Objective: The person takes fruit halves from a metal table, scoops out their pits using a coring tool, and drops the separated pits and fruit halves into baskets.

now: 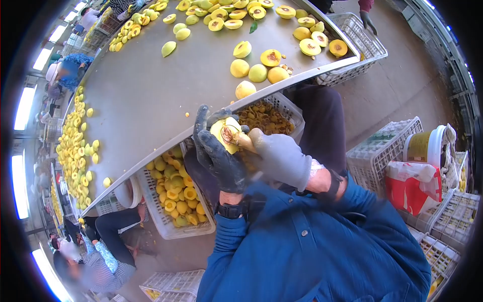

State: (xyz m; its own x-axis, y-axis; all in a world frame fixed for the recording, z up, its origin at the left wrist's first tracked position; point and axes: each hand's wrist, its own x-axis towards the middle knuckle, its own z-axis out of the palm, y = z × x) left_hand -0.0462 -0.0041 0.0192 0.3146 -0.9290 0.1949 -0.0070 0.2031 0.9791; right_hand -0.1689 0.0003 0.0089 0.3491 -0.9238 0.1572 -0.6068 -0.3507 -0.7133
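My left hand (217,151), in a dark glove, is wrapped round a yellow peach half (225,134) with its cut face and reddish-brown pit hollow turned up. My right hand (284,160), in a grey glove, grips a short tool with a wood-coloured handle (246,143). The tool's tip is at the pit hollow, and its working end is hidden there. Both hands are just off the edge of the metal table (146,100), above my lap. Close by on the table lie whole and halved peaches (258,73).
Below the table edge stand a crate of pits and scraps (266,118) and a crate of peach halves (176,191). At right are stacked crates (385,146), a white bucket (422,146) and a red bag (412,186). Other people (100,251) sit along the left side.
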